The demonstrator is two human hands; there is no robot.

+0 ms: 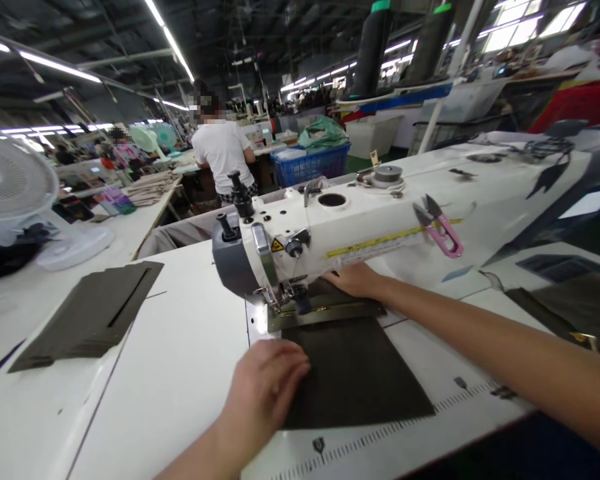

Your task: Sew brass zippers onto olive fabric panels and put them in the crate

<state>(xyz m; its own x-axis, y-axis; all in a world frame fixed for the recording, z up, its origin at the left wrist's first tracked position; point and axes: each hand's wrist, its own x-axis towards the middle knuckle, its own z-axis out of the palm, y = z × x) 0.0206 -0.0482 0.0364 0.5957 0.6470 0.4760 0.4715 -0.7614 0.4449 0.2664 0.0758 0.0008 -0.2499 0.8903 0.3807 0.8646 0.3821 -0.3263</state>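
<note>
Palm down, the left hand (267, 383) lies flat with fingers loosely together, pressing the dark fabric panel (360, 380) at its 9 o'clock edge. The right hand (355, 279) rests on the panel's 12 o'clock end under the sewing machine (360, 230); its spread cannot be told. A stack of dark cut pieces (90, 313) lies at 9 o'clock on the white table (180, 360), in a strip-lit factory hall. The yellow warning sticker (279, 245) is unreadable.

Our left hand (267, 380) lies flat on the dark fabric panel (360, 373) at 6 o'clock. Our right hand (353, 280) touches it under the sewing machine (370, 230). Cut pieces (90, 313) lie at 9 o'clock.
</note>
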